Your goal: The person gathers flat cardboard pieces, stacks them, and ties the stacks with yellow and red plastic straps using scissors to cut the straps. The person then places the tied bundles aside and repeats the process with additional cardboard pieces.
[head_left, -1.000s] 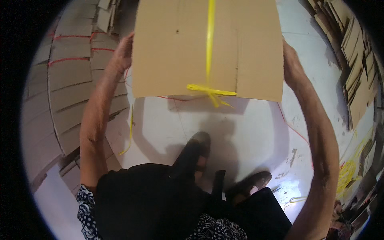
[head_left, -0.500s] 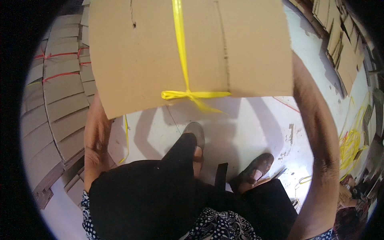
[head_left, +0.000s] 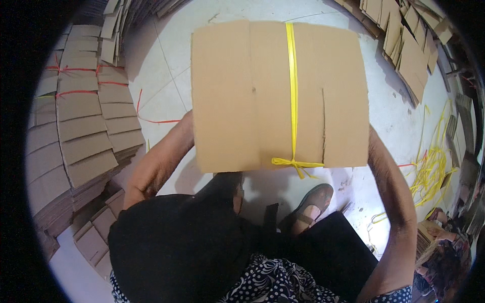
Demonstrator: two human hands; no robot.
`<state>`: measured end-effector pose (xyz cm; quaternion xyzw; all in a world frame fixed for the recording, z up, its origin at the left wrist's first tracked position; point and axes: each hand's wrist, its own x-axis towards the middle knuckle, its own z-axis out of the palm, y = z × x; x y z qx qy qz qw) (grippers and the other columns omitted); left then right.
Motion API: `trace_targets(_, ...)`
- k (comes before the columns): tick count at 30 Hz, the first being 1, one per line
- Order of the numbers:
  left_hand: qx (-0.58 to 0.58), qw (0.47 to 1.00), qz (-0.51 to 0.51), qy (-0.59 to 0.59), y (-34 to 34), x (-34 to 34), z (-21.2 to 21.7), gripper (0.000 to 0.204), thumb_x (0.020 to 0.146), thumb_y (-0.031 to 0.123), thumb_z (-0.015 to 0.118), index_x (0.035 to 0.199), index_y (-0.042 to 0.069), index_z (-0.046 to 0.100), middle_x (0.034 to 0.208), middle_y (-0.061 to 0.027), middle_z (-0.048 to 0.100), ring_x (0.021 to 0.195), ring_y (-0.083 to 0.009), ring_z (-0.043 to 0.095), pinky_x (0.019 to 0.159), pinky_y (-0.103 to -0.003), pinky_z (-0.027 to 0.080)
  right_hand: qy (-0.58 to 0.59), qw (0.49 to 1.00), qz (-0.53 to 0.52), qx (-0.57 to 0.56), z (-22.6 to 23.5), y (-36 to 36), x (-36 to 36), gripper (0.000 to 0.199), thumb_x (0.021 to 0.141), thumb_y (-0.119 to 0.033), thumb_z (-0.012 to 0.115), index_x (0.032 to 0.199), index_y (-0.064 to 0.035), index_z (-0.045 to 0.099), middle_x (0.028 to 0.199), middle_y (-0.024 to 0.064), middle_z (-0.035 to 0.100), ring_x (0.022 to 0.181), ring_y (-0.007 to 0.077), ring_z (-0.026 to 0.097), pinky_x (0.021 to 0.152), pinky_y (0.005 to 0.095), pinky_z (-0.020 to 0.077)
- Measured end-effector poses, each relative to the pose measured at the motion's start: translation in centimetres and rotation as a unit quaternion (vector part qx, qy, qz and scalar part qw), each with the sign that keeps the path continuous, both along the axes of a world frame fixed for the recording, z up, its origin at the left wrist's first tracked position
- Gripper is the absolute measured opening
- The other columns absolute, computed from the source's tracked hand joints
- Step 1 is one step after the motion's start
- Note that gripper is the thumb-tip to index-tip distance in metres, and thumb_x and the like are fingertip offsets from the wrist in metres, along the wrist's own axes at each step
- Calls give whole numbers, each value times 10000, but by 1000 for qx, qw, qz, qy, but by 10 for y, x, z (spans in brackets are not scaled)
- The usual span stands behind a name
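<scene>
A bundle of flat cardboard sheets (head_left: 227,96) is held up in front of me, its broad face toward me. Yellow plastic strapping (head_left: 292,81) runs down that face and is tied in a bow near the lower edge. My left hand (head_left: 189,122) reaches behind the bundle's left side, and my right hand (head_left: 373,135) behind its right side. Only the wrists show at the edges; the fingers of both hands are hidden by the cardboard. The bundle is supported between the two hands, above the floor.
Stacked cardboard bundles with red ties (head_left: 78,106) line the left. Loose cardboard sheets (head_left: 404,55) lie at the far right. A tangle of yellow strapping (head_left: 429,171) is on the pale floor at right, near another person (head_left: 439,252) handling cardboard. A red strip (head_left: 156,121) lies left of the bundle.
The bundle has moved to the right and now shows its whole face, looking smaller in view. Both my arms have moved with it. My legs and feet have shifted.
</scene>
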<state>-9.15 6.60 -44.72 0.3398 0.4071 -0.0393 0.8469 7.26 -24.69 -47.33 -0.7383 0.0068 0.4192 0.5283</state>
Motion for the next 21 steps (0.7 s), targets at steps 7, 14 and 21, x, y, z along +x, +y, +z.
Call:
trace_targets(7,-18,999,18,20,2,-4,-26,445,946,419,450,1186,55,540,1128,-102,584,1032,-183,556,932,-348,452,16,998,-32,43,-19,33,-9,759,875,-627,413,1317,-9,422,1165,185,545,1044,239,546,839,425,465)
trace_targets(14,515,853,3,-88,49,-25,25,630,954,448,386,1418,26,325,1456,-140,347,1338,-252,329,1114,-410,235,-107,983,29,-147,68,-79,43,334,944,-310,493,1150,-50,539,853,77,601,715,108,567,606,261,471)
trace_targets(21,828,332,-421,-165,-46,26,101,598,954,423,336,1435,70,307,1504,-172,216,1409,-338,150,1137,-501,103,-64,961,-20,-267,67,-238,-44,254,860,-124,583,1092,-29,537,684,80,600,579,124,576,492,275,481)
